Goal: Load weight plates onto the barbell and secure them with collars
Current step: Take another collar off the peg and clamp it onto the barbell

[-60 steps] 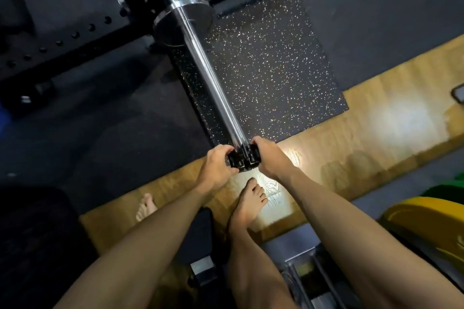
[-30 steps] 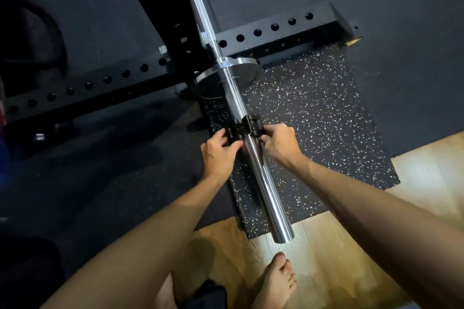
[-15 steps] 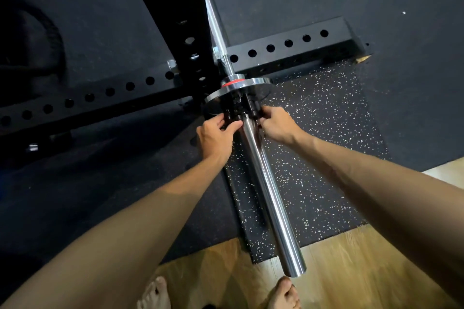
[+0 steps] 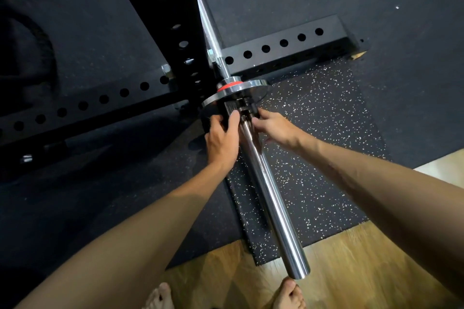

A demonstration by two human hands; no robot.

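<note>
— Barbell sleeve first: where does it sit?

— Its chrome sleeve runs from the lower middle of the frame, free end just above two bare feet, up toward the centre, and the thinner shaft carries on to the upper middle past the black rack upright.

— Anything loaded on that sleeve?

— One small chrome weight plate, seen edge-on at the centre, pushed against the inner shoulder, where a red ring shows. Directly below it, touching its face, a black collar wraps round the sleeve.

— And the hands?

— The left hand grasps the collar's left side, thumb laid up along it and fingers curled underneath. The right hand pinches the collar's right side, at what looks like its lever, with fingertips bent onto it. Whether the lever is latched, I cannot tell.

— What lies beneath?

— A speckled rubber mat across the right centre, dark flooring around it, wooden boards along the lower right, and a perforated rack base beam crossing the frame.
</note>
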